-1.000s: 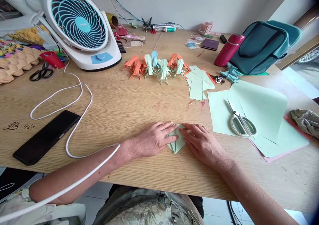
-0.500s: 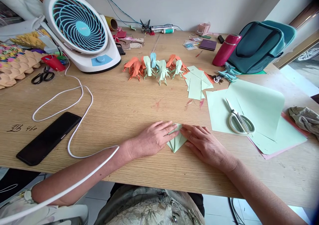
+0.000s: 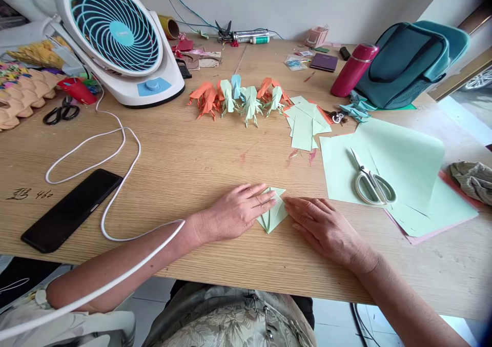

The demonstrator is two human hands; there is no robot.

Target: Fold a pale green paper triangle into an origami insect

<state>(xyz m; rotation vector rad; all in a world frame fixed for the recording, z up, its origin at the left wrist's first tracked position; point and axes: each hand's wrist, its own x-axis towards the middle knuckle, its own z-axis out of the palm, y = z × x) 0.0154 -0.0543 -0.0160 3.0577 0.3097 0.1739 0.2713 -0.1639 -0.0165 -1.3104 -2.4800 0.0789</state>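
Observation:
A small pale green folded paper (image 3: pixel 272 215) lies flat on the table in front of me, its lower end pointed and creases running down it. My left hand (image 3: pixel 240 211) rests on its left side with fingers stretched out, pressing it down and covering part of it. At the right edge of the paper, my right hand (image 3: pixel 325 229) lies on the table, fingers extended close together and fingertips at or just off the edge. Beyond the hands stand several folded paper animals in orange, light green (image 3: pixel 250 105) and blue.
Cut green strips (image 3: pixel 304 134) lie beyond my right hand. Scissors (image 3: pixel 372 183) rest on green sheets (image 3: pixel 403 152) at the right. A phone (image 3: pixel 73 211), a white cable (image 3: pixel 139 152) crossing my left forearm, and a fan (image 3: pixel 119 34) are at the left. A red flask (image 3: pixel 354 70) stands near a teal bag (image 3: pixel 403 62).
My right hand has slid a little to the right, uncovering more of the folded paper's right side. My left hand stays on the paper. The view has shifted slightly.

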